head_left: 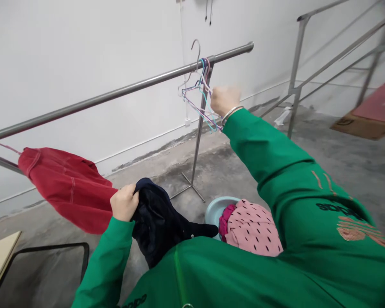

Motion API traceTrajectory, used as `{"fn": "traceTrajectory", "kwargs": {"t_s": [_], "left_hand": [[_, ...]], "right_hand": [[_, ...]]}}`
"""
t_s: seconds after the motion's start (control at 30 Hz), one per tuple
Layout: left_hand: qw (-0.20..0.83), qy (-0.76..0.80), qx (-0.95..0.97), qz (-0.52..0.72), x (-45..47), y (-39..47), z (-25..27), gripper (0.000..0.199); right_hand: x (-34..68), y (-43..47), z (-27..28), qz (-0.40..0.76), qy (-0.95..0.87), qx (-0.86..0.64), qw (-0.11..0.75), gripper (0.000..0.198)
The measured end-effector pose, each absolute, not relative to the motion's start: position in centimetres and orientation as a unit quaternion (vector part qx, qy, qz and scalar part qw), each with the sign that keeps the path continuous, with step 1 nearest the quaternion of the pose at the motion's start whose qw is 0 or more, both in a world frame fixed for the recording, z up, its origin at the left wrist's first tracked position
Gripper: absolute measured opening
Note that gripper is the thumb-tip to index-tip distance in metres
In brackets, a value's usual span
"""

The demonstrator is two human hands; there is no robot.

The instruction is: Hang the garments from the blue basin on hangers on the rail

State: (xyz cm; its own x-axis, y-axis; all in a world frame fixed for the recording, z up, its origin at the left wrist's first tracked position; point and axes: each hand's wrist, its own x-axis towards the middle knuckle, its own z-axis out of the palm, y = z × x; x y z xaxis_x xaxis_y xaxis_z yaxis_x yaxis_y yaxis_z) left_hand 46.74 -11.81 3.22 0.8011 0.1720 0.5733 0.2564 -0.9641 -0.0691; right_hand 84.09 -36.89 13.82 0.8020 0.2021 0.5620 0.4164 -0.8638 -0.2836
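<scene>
Gripping a dark garment point(157, 222), the left hand point(124, 202) is clenched on its upper edge; the fingertips are buried in the cloth. Garment hangs in front of the body, above the floor point(311, 179); its lower end is partly hidden by the green jacket point(231, 273), so its full shape cannot be read. Right hand point(226, 102) is at the bunched hangers point(201, 112) near the far end of the metal rail point(131, 87), fingers curled. Motion blur there: cannot tell whether it grasps a hanger, nor which one. The hangers overlap; count uncertain.

Red garment point(70, 188) hangs to the left, its hanger mostly concealed inside the cloth and cut off by the picture edge. Pale blue basin point(215, 209) stands on the floor, partly covered by a pink dark-flecked cloth point(252, 226) and a magenta cloth point(225, 222); the jacket blocks the near rim.

Surface: grey concrete, patchy. Wall point(83, 51) white, with dark stains along its base. Right side: metal railing point(295, 90) and a cardboard box point(362, 124), blurred and cropped. Lower left: black frame point(51, 247) and pale board point(0, 256), both cut off, identity unclear.
</scene>
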Motion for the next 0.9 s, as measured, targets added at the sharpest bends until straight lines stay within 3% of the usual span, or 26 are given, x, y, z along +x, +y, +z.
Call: {"fn": "traceTrajectory", "kwargs": {"t_s": [0.1, 0.23, 0.33, 0.43, 0.5, 0.73, 0.9], "left_hand": [[0.040, -0.141, -0.948, -0.283, 47.1, -11.7, 3.9, 0.021], [0.017, -0.158, -0.947, -0.280, 47.5, -10.9, 4.9, 0.022], [-0.001, -0.166, -0.948, -0.271, 47.9, -10.5, 5.8, 0.022], [-0.027, -0.164, -0.956, -0.240, 49.1, -10.2, 6.7, 0.020], [-0.066, -0.149, -0.960, -0.227, 50.2, -9.7, 7.2, 0.018], [-0.223, -0.070, -0.949, -0.211, 52.7, -7.9, 8.8, 0.016], [-0.294, -0.001, -0.930, -0.220, 53.9, -11.0, 9.3, 0.012]], "right_hand": [[81.7, -39.1, 13.1, -0.255, -0.182, -0.921, 0.231, 0.015], [75.1, -43.2, 7.1, -0.258, -0.208, -0.897, 0.293, 0.019], [69.5, -44.7, 1.1, -0.223, -0.221, -0.841, 0.441, 0.016], [65.5, -43.9, -2.7, -0.077, -0.184, -0.743, 0.639, 0.036], [64.1, -43.1, -3.2, 0.002, -0.149, -0.694, 0.705, 0.039], [63.9, -45.6, 1.1, 0.114, -0.347, -0.693, 0.621, 0.034], [62.2, -38.9, 3.7, 0.155, -0.514, -0.665, 0.519, 0.030]]}}
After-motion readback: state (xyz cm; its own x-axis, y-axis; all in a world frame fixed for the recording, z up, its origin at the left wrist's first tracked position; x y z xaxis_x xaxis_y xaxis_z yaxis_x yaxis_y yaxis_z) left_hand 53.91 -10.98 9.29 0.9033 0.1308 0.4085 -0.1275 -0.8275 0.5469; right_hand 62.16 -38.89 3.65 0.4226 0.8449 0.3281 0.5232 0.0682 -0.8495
